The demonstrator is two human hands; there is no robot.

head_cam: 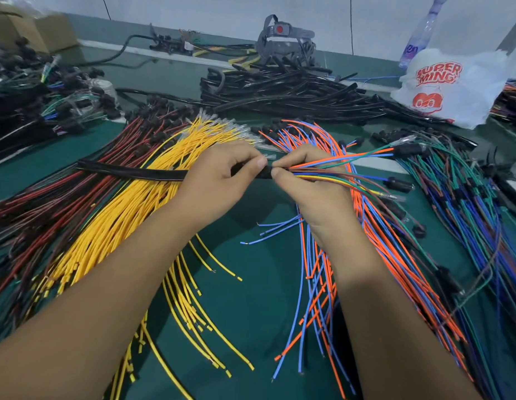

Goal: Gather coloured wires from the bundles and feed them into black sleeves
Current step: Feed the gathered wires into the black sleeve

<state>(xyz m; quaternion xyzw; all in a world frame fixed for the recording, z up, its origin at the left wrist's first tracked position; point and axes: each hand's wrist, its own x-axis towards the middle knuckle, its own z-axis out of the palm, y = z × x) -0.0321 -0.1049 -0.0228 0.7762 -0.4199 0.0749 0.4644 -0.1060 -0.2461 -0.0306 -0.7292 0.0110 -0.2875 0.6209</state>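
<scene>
Fingers of the left hand (222,174) grip the long black flexible sleeve (130,171) at its mouth, above the yellow wires; the right hand (303,180) pinches a mixed-colour wire bunch (337,166) there. Risk: a stray wire could splay, catch the rim and buckle

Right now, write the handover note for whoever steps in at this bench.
Left hand: grips the black sleeve near its right end.
Right hand: pinches the mixed wires at the sleeve mouth.
Supplies: yellow bundle under the left arm, orange-blue bundle under the right, spare sleeves piled behind.
Done: wires gathered and started into the sleeve.
Left: push them through; how far they have gone cannot be seen.
</scene>
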